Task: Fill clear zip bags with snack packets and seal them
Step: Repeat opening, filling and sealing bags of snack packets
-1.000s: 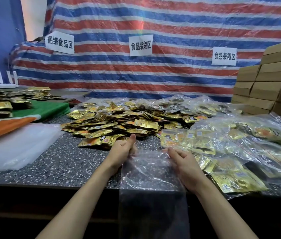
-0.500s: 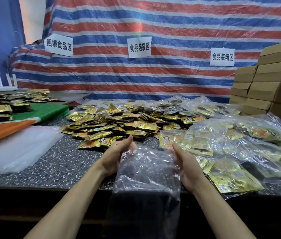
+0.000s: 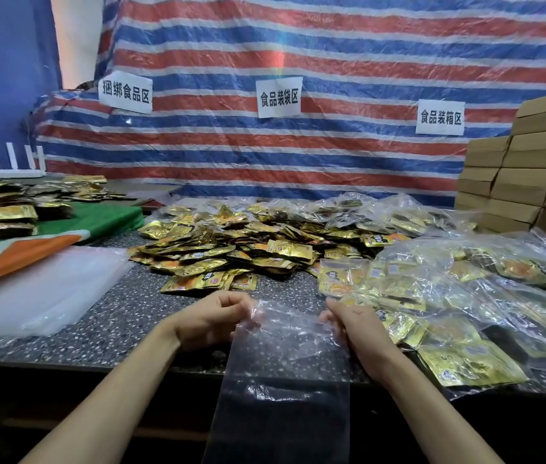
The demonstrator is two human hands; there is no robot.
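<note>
Since half a second ago the bag (image 3: 285, 363) has been let down and flattened: the puffed-out plastic now lies smoother, its mouth is held lower over the table (image 3: 124, 316), and more of its length is hung past the front edge. The hands have hardly been shifted.

The bag's top left corner is pinched by the curled fingers of the left hand (image 3: 209, 318). The top right corner is gripped by the right hand (image 3: 363, 333), whose fingertips (image 3: 327, 318) are seen through the plastic. The mouth is stretched between the two hands, and nothing is seen inside the bag.

Just beyond the hands a heap of gold packets (image 3: 231, 249) is spread on the speckled table. Filled bags (image 3: 466, 289) are piled to the right, touching the right hand's side. A stack of empty bags (image 3: 40, 293) is laid to the left, near a green and orange cloth (image 3: 97, 222) on which more packets are stacked. Brown boxes (image 3: 526, 175) are stacked at the far right. The back is covered by a striped tarp (image 3: 332, 155) to which three paper signs (image 3: 279, 98) are fixed.
</note>
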